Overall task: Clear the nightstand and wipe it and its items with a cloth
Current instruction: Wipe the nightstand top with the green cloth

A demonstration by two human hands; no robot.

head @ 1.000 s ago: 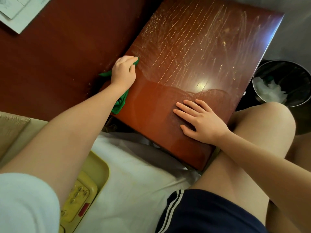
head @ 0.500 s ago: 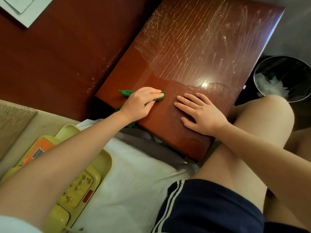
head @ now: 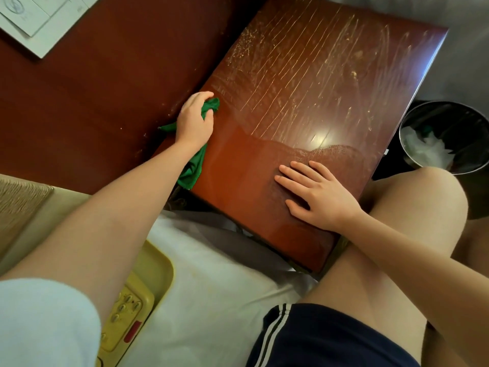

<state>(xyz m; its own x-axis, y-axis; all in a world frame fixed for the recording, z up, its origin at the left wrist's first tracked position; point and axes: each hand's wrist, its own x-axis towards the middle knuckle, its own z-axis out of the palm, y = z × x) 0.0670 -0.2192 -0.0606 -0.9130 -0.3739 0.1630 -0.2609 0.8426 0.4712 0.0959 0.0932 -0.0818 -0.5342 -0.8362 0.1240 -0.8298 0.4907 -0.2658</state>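
Note:
The red-brown nightstand top (head: 317, 83) fills the upper middle of the head view; its far part carries pale dust streaks, its near part looks dark and glossy. My left hand (head: 194, 120) presses a green cloth (head: 194, 165) onto the top's left edge, with cloth bunched under the fingers and a tail hanging off the side. My right hand (head: 315, 197) lies flat, fingers spread, on the near right part of the top and holds nothing.
A yellow telephone (head: 127, 316) lies on the white bed sheet (head: 211, 287) at the lower left. A black waste bin (head: 444, 136) with white paper stands to the right of the nightstand. A red wood panel with a white switch plate (head: 39, 19) lies to the left.
My left hand swept the cloth from the top's left edge toward my right hand, then back up along the left edge. My right hand stayed flat in place.

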